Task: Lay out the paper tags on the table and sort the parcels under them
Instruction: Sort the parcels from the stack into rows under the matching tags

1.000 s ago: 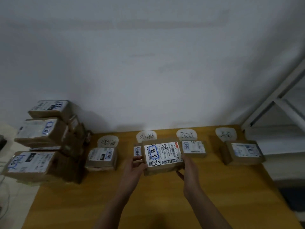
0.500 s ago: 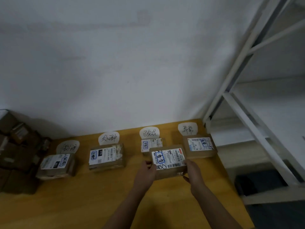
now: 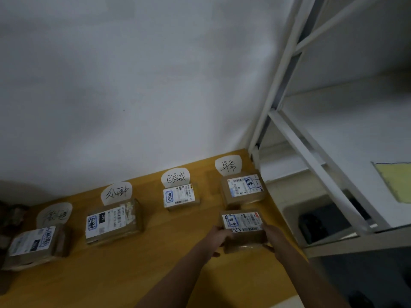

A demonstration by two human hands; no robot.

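4 tags (image 3: 175, 177) laid, parcel (image 3: 179, 196) under each; 5th parcel (image 3: 243, 223) at 5 o'clock is gripped by left hand (image 3: 219, 237) & right hand (image 3: 272, 237).

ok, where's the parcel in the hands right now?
Head view, right end of the table: the held parcel is between left hand and right hand, just in front of the sorted parcel under the rightmost tag.
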